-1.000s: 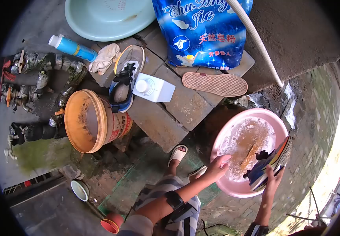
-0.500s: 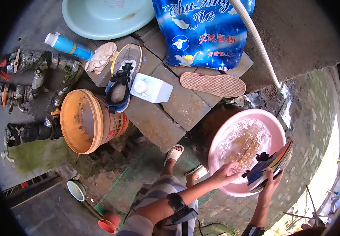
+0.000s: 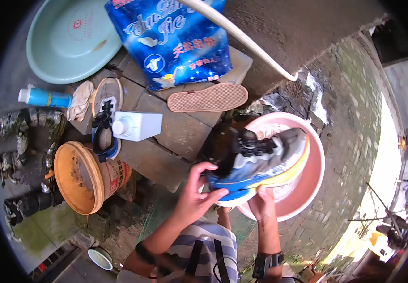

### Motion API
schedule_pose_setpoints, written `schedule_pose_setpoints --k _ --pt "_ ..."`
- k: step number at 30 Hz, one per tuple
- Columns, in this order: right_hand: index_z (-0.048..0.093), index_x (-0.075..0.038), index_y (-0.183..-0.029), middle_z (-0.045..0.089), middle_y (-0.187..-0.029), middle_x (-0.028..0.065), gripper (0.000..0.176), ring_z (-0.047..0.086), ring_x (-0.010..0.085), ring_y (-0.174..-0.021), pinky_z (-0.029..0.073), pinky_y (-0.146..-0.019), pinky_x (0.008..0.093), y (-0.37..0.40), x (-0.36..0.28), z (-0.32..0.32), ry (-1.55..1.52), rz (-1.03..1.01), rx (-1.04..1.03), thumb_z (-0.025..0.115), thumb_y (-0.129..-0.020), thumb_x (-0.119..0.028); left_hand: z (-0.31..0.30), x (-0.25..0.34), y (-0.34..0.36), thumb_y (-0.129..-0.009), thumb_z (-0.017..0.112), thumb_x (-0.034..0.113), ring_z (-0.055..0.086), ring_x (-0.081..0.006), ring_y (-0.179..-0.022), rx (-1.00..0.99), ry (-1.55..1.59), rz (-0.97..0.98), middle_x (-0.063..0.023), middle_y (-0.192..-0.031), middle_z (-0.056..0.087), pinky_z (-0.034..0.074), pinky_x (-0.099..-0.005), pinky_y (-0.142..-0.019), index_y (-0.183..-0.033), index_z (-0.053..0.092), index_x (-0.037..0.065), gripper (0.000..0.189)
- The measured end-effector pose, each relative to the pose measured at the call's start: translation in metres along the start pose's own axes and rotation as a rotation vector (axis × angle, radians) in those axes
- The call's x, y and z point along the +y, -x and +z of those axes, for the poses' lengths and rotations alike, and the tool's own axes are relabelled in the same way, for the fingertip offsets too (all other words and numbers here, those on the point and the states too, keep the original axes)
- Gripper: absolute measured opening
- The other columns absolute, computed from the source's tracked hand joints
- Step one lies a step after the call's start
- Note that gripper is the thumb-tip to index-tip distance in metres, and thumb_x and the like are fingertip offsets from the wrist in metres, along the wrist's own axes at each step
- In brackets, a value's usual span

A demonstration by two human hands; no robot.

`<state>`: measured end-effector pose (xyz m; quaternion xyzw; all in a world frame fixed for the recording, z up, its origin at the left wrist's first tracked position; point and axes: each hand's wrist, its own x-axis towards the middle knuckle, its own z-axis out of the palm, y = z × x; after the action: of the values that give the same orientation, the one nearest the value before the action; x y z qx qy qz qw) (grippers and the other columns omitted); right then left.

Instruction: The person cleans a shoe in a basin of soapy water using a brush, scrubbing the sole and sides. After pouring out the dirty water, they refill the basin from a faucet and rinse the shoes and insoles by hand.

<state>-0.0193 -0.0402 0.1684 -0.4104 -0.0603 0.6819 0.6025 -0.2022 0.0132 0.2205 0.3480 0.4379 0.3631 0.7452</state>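
Observation:
A wet grey and blue sneaker [image 3: 272, 162] with a yellow and white sole is held up over the pink basin [image 3: 315, 177], toe pointing right. My left hand [image 3: 199, 193] grips its heel, thumb low on the sole and index finger by the opening. From below, my right hand [image 3: 263, 200] holds the sole near the middle; its other fingers are hidden behind the shoe. Suds show in the basin, partly covered by the sneaker. A matching sneaker [image 3: 105, 118] rests on the brick ledge beside a white bottle [image 3: 138, 126]. A tan insole [image 3: 208, 98] lies flat there.
Behind the insole stands a blue soap powder bag [image 3: 180, 52], with a pale hose [image 3: 246, 37] crossing over it. A green basin [image 3: 67, 52], a blue bottle [image 3: 48, 97] and a cloth [image 3: 80, 101] are at left. An orange bucket [image 3: 79, 177] is beside the ledge.
The sneaker has moved left and up from the basin's right rim, and turned with its toe to the right. My left hand has come onto its heel. The camera view has shifted.

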Motion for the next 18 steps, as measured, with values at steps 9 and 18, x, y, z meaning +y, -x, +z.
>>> schedule_pose_setpoints --k 9,18 --pt "0.034 0.002 -0.126 0.044 -0.113 0.0193 0.061 0.046 0.0272 -0.098 0.039 -0.083 0.0365 -0.035 -0.008 -0.125 1.139 -0.265 0.632 0.063 -0.076 -0.02 -0.088 -0.007 0.033 -0.071 0.065 -0.001 0.041 -0.0307 -0.111 0.433 -0.88 0.503 -0.0164 -0.123 0.035 0.042 -0.0353 -0.084 -0.095 0.044 0.007 0.032" --pt "0.012 0.0 -0.134 0.034 -0.116 0.0252 0.082 0.035 0.0417 -0.108 0.031 -0.092 0.0439 -0.073 0.041 -0.135 1.779 -0.15 0.547 0.061 -0.07 -0.014 -0.114 -0.047 0.029 -0.073 0.063 -0.004 0.041 -0.0286 -0.111 0.606 -0.873 0.53 -0.017 -0.127 0.033 0.043 -0.0347 -0.084 -0.094 0.039 0.006 0.033"
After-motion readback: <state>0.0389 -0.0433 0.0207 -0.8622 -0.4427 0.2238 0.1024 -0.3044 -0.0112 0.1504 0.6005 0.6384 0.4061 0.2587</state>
